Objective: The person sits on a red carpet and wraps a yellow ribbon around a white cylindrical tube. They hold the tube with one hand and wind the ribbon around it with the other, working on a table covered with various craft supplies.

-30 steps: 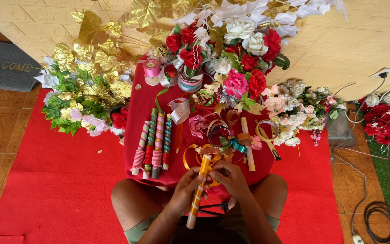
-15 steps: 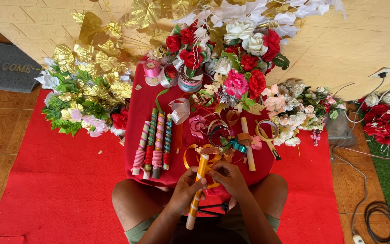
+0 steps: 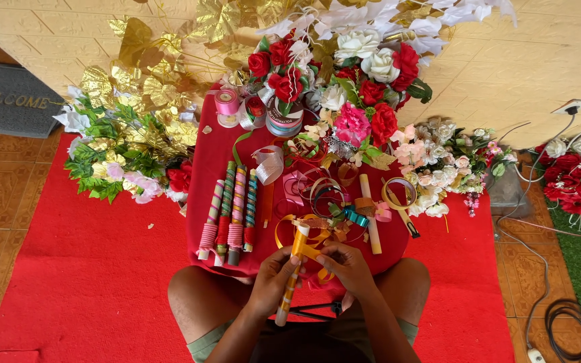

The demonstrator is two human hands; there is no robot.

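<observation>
The left hand [image 3: 270,282] is clamped around a long stick [image 3: 290,279] partly wound in gold ribbon, which slants from above the knuckles down past the wrist. The right hand [image 3: 347,267] pinches the loose gold ribbon [image 3: 311,250] against the stick, fingers together just beside the left thumb. Beyond the fingertips, on the red-covered table [image 3: 203,195], lie four ribbon-wrapped sticks [image 3: 232,212] side by side, to the left of the hands. Further off stand ribbon spools [image 3: 226,104] and a heap of artificial roses [image 3: 364,101]; no container shows contents.
</observation>
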